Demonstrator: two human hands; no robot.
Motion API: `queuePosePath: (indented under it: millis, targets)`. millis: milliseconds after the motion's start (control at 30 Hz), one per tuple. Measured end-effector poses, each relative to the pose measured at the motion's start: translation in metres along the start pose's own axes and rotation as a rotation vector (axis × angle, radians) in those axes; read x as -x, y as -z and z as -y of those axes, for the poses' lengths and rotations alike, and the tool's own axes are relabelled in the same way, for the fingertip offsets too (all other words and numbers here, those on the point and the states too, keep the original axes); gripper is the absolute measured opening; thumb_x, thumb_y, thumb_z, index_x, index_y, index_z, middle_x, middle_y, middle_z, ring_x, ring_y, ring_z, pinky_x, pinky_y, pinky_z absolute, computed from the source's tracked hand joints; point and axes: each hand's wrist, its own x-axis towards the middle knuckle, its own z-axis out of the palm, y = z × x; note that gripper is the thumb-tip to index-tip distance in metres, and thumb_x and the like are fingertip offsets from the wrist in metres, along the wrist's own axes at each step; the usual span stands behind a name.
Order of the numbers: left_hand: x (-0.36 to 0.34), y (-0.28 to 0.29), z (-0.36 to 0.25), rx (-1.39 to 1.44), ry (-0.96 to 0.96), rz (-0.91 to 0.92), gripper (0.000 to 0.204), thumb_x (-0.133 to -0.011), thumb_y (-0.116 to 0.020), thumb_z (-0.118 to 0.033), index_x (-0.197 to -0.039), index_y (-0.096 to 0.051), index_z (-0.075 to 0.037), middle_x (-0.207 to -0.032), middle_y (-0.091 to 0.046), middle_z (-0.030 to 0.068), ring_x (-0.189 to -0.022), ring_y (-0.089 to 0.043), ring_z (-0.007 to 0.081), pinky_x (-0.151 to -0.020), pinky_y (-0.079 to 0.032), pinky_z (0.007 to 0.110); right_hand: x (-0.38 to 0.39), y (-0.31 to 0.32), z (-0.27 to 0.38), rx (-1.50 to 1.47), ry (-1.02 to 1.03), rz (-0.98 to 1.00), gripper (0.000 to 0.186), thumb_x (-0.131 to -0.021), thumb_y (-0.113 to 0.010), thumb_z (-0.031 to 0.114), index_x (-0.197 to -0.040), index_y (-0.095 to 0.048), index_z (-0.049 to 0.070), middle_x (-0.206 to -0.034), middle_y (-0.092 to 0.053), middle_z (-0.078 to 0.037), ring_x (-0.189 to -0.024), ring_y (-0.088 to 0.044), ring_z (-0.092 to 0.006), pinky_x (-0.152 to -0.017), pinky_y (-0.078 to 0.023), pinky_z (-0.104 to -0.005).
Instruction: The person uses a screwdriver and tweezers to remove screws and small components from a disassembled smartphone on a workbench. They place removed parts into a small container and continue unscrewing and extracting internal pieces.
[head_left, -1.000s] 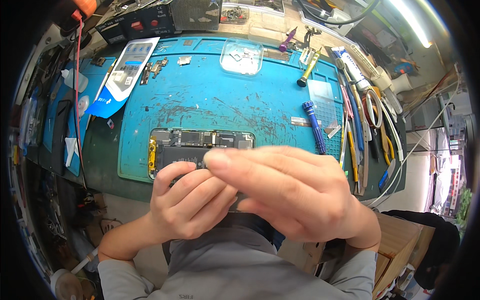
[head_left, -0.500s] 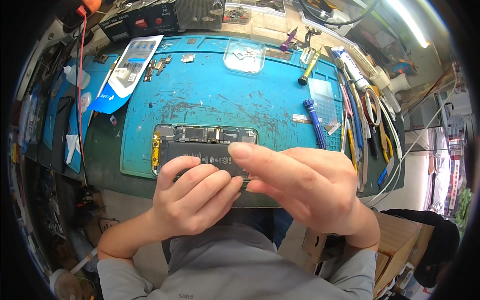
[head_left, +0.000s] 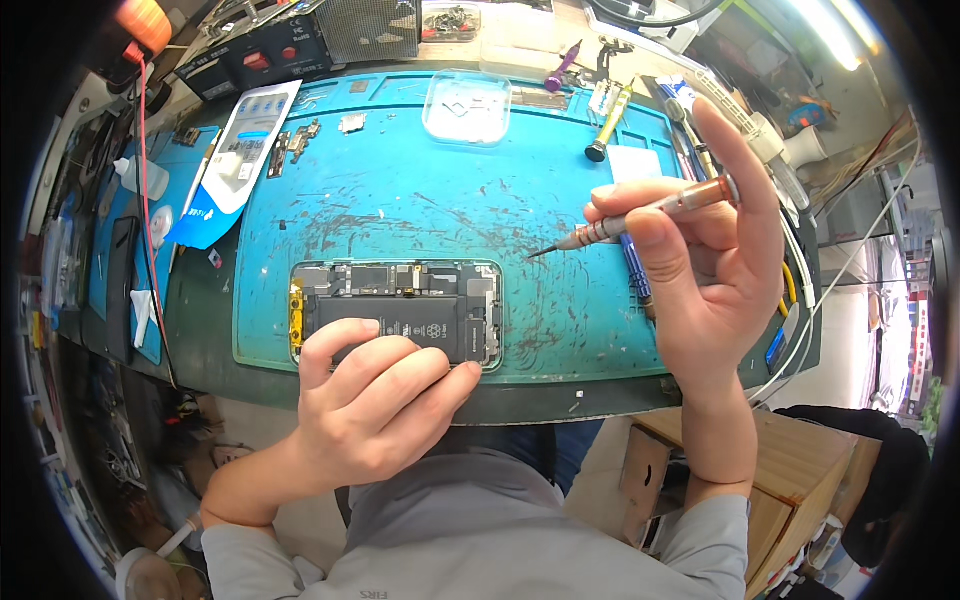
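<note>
An opened phone [head_left: 478, 300] lies near the front edge of the blue mat, its black battery and circuit parts bare. My left hand [head_left: 375, 410] curls over the phone's near side, fingers bent and fingertips on the battery and lower rim; what its underside touches is hidden. Raised to the right of the phone, my right hand [head_left: 715, 265] holds a slim precision screwdriver [head_left: 640, 215] between thumb and fingers. This tool has a silver shaft, copper-coloured bands and a brown cap, and its thin dark tip slants down to the left above the mat.
The scratched blue mat [head_left: 390, 190] covers much of the bench. Toward the back stand a clear tray of small parts [head_left: 467, 108] and a yellow-green screwdriver [head_left: 610, 125]. A blue screwdriver [head_left: 637, 275] lies partly behind my right hand. At left are a blue-white packet [head_left: 235, 165] and a red cable [head_left: 148, 200].
My right hand has moved from above the phone up and to the right, and the screwdriver now shows in it. The left hand stays at the phone's near side.
</note>
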Motion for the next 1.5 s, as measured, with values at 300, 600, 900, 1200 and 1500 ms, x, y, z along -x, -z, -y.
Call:
queuePosePath:
  millis: [300,600,900,1200,1500]
  targets:
    - [0.004,-0.003,0.001,0.031,-0.036,-0.010,0.029,-0.072,-0.079,-0.009,-0.100,-0.082,-0.011,-0.098,-0.066,-0.0029,-0.090,-0.061,0.0167,-0.101,-0.042,0.044,-0.026,-0.008,0.021,-0.078,0.171,-0.023,0.060,-0.105,-0.068,0.018,-0.154,-0.040,-0.003,-0.103,-0.078,-0.020,-0.095,-0.076,-0.0195,-0.087,-0.059,-0.0300]
    - [0.001,0.005,-0.002,0.027,0.006,0.078,0.032,-0.074,-0.080,-0.016,-0.106,-0.082,-0.013,-0.105,-0.065,-0.0036,-0.095,-0.060,0.0156,-0.102,-0.044,0.043,-0.035,-0.034,0.002,-0.059,0.129,-0.135,0.055,-0.104,-0.069,0.012,-0.151,-0.043,-0.002,-0.101,-0.079,-0.019,-0.097,-0.076,-0.0194,-0.089,-0.057,-0.0295]
    - [-0.001,0.009,0.008,0.147,0.008,0.154,0.043,-0.066,-0.083,-0.012,-0.109,-0.083,-0.016,-0.108,-0.062,0.0017,-0.099,-0.057,0.0228,-0.103,-0.040,0.047,-0.042,-0.032,-0.022,-0.182,0.000,-0.155,0.050,-0.104,-0.067,0.008,-0.148,-0.045,-0.002,-0.105,-0.078,-0.019,-0.103,-0.075,-0.0201,-0.092,-0.056,-0.0297]
    - [-0.018,0.054,0.026,0.172,0.134,-0.031,0.028,-0.075,-0.077,-0.002,-0.100,-0.080,-0.014,-0.106,-0.069,0.0045,-0.096,-0.062,0.0242,-0.091,-0.048,0.040,-0.035,-0.046,-0.023,-0.057,-0.184,-0.026,0.028,-0.100,-0.071,0.002,-0.125,-0.060,-0.002,-0.109,-0.077,-0.015,-0.104,-0.074,-0.0180,-0.094,-0.060,-0.0301]
    - [-0.054,0.029,0.112,0.342,0.513,0.035,0.012,-0.096,-0.073,-0.007,-0.107,-0.075,-0.001,-0.088,-0.075,0.0059,-0.073,-0.066,0.0105,-0.067,-0.052,0.028,-0.034,-0.063,-0.024,-0.083,-0.220,0.077,0.024,-0.099,-0.072,0.001,-0.120,-0.061,-0.004,-0.109,-0.077,-0.016,-0.103,-0.075,-0.0164,-0.092,-0.061,-0.0301]
